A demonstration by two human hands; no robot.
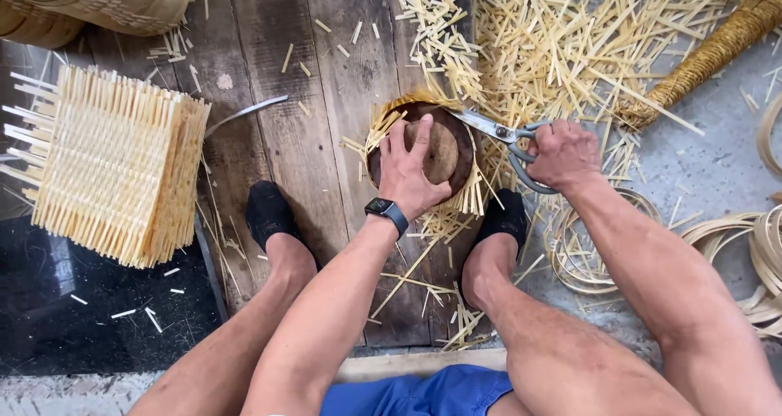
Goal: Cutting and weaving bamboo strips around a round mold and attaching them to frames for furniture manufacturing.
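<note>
Left hand (411, 172) pressed flat on round wooden mould (436, 151), pinning woven basket (456, 204) on plank floor (326, 98) between feet | right hand (562, 154) clenched on scissors (505, 135), blades at rim | strips look light, stiff, brittle; hold by mould | cut offcuts (554, 50) beyond

Dark wooden floorboards (269, 66) carry scattered bamboo offcuts (562, 50), a stack of woven mats (114, 168) and coiled bamboo hoops (582, 257).
</note>
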